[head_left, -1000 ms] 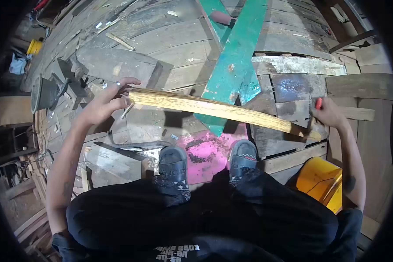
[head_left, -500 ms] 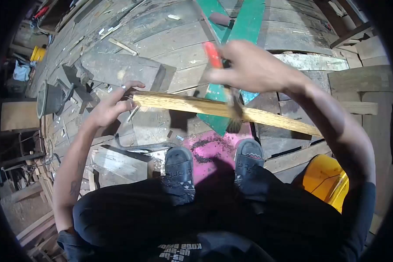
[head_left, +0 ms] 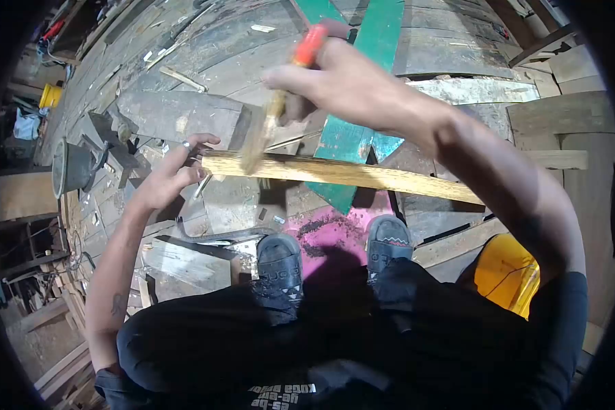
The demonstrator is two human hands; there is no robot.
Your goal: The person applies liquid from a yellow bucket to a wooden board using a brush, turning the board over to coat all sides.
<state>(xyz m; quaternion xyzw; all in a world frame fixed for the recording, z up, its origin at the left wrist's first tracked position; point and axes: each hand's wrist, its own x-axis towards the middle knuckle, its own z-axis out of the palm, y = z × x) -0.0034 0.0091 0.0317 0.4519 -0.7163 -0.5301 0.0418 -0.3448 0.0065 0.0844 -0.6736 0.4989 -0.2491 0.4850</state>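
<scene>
A long yellowish wooden strip with dark grain lies crosswise before me. Its left end is gripped between the thumb and fingers of my left hand. My right hand is closed around a paintbrush with a red handle, blurred by motion. The bristles point down and appear to touch the strip near its left end. My right forearm hides the strip's far right end. Beneath the strip a green board slants across the floor.
My sandalled feet flank a pink surface with dark crumbs. A yellow container stands by my right knee. A grey bucket lies at left, beside wooden blocks. A grey plank and scraps cover the floor.
My right hand has swept the paintbrush leftward along the strip, from near its middle to close by my left hand. The left hand still grips the same end.
</scene>
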